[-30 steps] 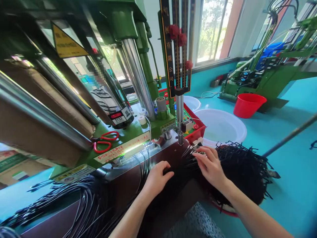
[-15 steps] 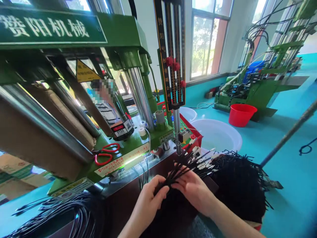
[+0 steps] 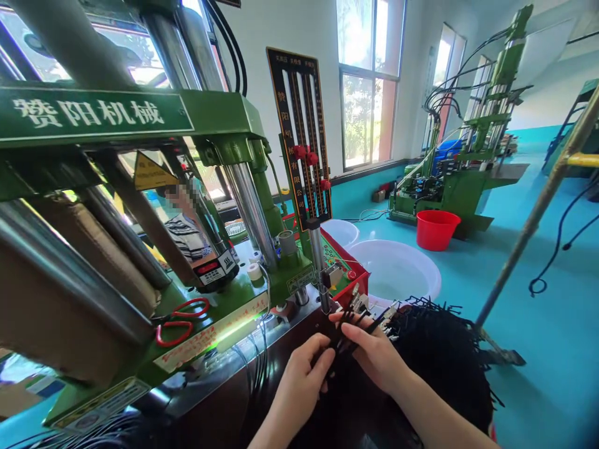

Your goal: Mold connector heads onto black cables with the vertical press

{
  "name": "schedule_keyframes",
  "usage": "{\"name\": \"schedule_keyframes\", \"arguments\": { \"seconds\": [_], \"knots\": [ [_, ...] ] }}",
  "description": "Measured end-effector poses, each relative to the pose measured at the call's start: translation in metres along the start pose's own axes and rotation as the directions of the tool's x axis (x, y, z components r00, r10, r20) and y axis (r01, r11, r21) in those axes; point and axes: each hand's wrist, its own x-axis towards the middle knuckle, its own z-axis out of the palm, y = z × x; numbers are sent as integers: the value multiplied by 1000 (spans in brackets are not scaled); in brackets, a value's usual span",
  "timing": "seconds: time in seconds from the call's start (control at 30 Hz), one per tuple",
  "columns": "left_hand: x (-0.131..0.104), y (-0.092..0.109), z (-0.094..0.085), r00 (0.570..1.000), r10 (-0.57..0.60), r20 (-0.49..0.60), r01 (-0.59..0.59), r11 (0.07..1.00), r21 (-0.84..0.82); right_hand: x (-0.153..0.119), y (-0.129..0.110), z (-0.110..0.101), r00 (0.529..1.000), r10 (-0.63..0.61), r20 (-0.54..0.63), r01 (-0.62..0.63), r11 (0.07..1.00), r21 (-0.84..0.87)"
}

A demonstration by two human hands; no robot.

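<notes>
My left hand (image 3: pixel 309 374) is closed, its thumb and fingers pinching a bunch of thin black cables (image 3: pixel 340 337). Close beside it, my right hand (image 3: pixel 374 352) grips the same bunch, thumb on top and fingers underneath. Dark strands stick out past the right fingers. Just behind the hands lie cable ends with pale connectors (image 3: pixel 389 317). A large heap of black cables (image 3: pixel 442 368) spreads to the right of my right wrist. The lower part of the bunch is dark and partly hidden by my hands.
A green press machine (image 3: pixel 224 118) stands at the left, with red-handled scissors (image 3: pixel 174 337) on its bed. More cables (image 3: pixel 255 362) hang at its front edge. Beyond are a white tub (image 3: pixel 397 243), a red bucket (image 3: pixel 437 231) and a slanting pole (image 3: pixel 524 243). A person (image 3: pixel 187 234) sits behind the press.
The view has tilted up and shifted slightly right. My right hand has gone from loosely spread fingers to a thumb-over grip on the cables. My left hand keeps its hold.
</notes>
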Motion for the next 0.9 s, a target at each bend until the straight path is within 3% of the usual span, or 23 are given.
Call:
{"name": "schedule_keyframes", "arguments": {
  "seconds": [0.33,0.63,0.8,0.9],
  "knots": [
    [-1,-3,5,995,13,-97,-3,995,104,8,5,-8,991,-56,-118,64,996,66],
    [-2,-1,2,996,14,-86,-1,988,153,10,11,-9,965,-68,-252,136,955,264],
    [1,-4,2,997,-34,-65,42,991,125,13,8,-11,949,-84,-305,159,960,232],
    [2,-5,4,999,-41,-31,44,991,127,13,5,-15,953,-129,-275,181,968,176]
  ]
}}
